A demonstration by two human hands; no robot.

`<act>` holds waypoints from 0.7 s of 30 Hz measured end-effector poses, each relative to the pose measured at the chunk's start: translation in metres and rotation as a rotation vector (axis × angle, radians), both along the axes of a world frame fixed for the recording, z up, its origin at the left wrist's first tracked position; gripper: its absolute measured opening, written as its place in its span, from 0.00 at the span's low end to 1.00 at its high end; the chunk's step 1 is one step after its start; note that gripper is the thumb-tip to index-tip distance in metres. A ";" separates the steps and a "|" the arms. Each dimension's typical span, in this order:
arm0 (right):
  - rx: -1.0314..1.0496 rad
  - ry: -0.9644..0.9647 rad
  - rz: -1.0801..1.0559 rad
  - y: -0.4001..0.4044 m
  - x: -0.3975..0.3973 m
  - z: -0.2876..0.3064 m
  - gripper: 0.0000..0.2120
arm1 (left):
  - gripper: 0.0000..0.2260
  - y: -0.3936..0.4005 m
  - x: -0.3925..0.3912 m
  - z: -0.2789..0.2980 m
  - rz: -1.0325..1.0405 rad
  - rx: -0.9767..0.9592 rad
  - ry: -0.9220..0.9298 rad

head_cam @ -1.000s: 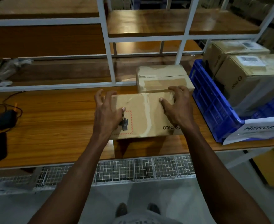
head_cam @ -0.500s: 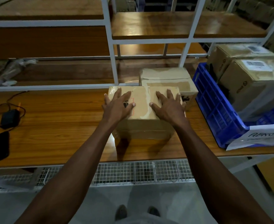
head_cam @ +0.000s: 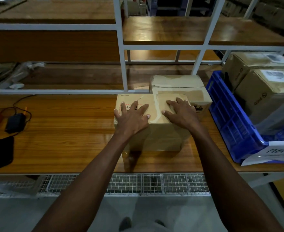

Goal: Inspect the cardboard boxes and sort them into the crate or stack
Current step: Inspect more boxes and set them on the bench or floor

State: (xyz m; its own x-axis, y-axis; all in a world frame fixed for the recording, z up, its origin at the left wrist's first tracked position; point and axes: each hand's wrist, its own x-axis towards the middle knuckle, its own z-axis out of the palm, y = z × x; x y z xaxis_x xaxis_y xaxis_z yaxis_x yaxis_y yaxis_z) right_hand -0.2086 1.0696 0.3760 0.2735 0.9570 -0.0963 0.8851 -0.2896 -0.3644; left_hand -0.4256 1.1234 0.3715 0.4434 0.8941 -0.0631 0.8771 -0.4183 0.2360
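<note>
A taped cardboard box (head_cam: 161, 131) stands on the wooden table (head_cam: 62, 131), near its front edge. My left hand (head_cam: 132, 117) lies flat on the left half of its top, fingers spread and straight. My right hand (head_cam: 181, 113) lies flat on the right half, fingers straight. Behind it, touching, sits a second cardboard box (head_cam: 179, 86). At the right a blue crate (head_cam: 230, 118) holds two larger cardboard boxes (head_cam: 268, 97).
A white metal shelf frame (head_cam: 121, 47) rises behind the boxes. A black charger with cable (head_cam: 14, 123) and a dark phone (head_cam: 3, 152) lie at the table's left. A white paper label (head_cam: 280, 153) hangs on the crate's front. Wire mesh (head_cam: 137, 183) runs under the table edge.
The box was tilted up in my gripping hands a second ago; it now stands flat on the table and both hands have flattened on its top.
</note>
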 end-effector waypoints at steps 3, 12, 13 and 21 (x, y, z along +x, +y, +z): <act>0.089 0.263 -0.013 -0.019 0.023 -0.009 0.33 | 0.26 -0.003 -0.002 -0.003 0.008 0.014 -0.022; 0.368 1.094 -0.339 -0.077 0.017 -0.059 0.29 | 0.29 -0.004 -0.002 -0.004 -0.003 0.012 -0.029; 0.381 1.121 -0.369 -0.078 0.012 -0.065 0.28 | 0.30 -0.004 -0.001 -0.004 -0.005 0.011 -0.023; 0.465 1.055 -0.392 -0.077 -0.007 -0.053 0.32 | 0.45 -0.001 -0.009 0.003 -0.044 -0.072 -0.012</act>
State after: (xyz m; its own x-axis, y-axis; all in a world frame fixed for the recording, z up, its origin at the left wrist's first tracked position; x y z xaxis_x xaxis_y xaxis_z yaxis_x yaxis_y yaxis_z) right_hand -0.2152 0.9928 0.3232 0.5459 0.8297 -0.1161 -0.0268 -0.1212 -0.9923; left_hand -0.4345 1.1228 0.3745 0.4835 0.8670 -0.1208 0.8549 -0.4381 0.2777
